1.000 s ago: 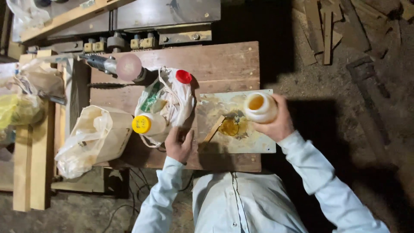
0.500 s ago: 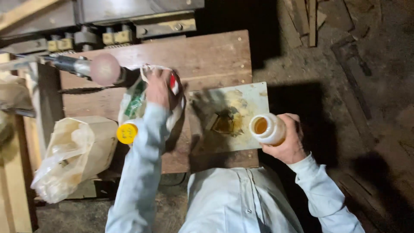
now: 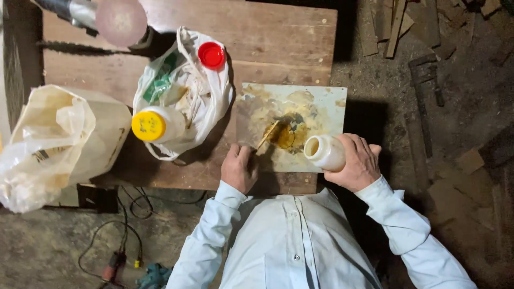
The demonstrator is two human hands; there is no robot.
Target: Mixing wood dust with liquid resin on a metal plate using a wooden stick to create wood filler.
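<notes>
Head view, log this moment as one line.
left hand: holds stick in amber puddle | right hand: holds open white bottle, tilted | surface: stained board

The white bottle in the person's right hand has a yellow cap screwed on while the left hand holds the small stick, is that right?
Not quite: in the head view the white bottle in the right hand is open, no cap on. The left hand does hold the small stick.

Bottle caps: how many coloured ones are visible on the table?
2. A red cap and a yellow cap, both in the white plastic bag. More may be hidden inside the bags.
</notes>
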